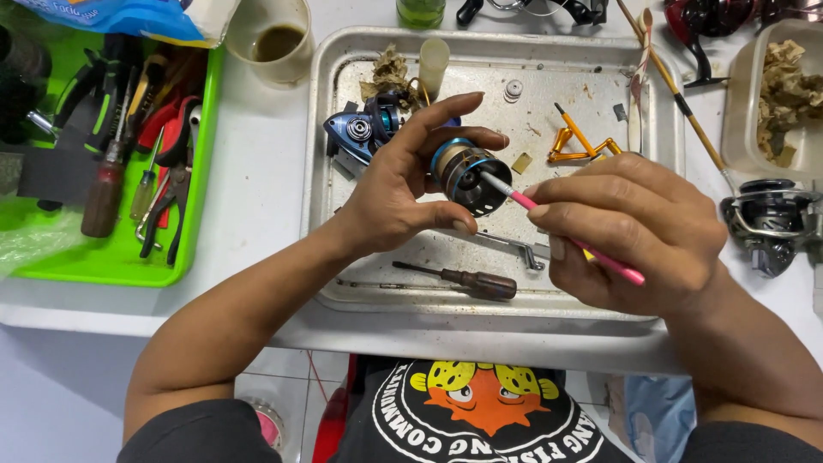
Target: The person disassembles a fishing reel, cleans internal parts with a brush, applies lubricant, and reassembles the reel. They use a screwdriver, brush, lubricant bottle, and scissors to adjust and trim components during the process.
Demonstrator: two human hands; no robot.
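Note:
My left hand (pixel 403 184) grips a round blue and dark fishing-reel spool (pixel 467 174) above a metal tray (pixel 321 146). My right hand (pixel 630 231) holds a thin pink brush (pixel 557 227) whose white tip touches the spool's open face. A blue reel body (pixel 360 130) lies on the tray just behind my left hand. A brown-handled screwdriver (pixel 467 280) lies on the tray below my hands.
Gold reel parts (pixel 579 146) and a small washer (pixel 513 88) lie on the tray. A green tray (pixel 111 266) of pliers and screwdrivers sits at the left, a cup of brown liquid (pixel 274 39) behind it. Another reel (pixel 771 219) and a container of dirty wadding (pixel 784 86) stand at the right.

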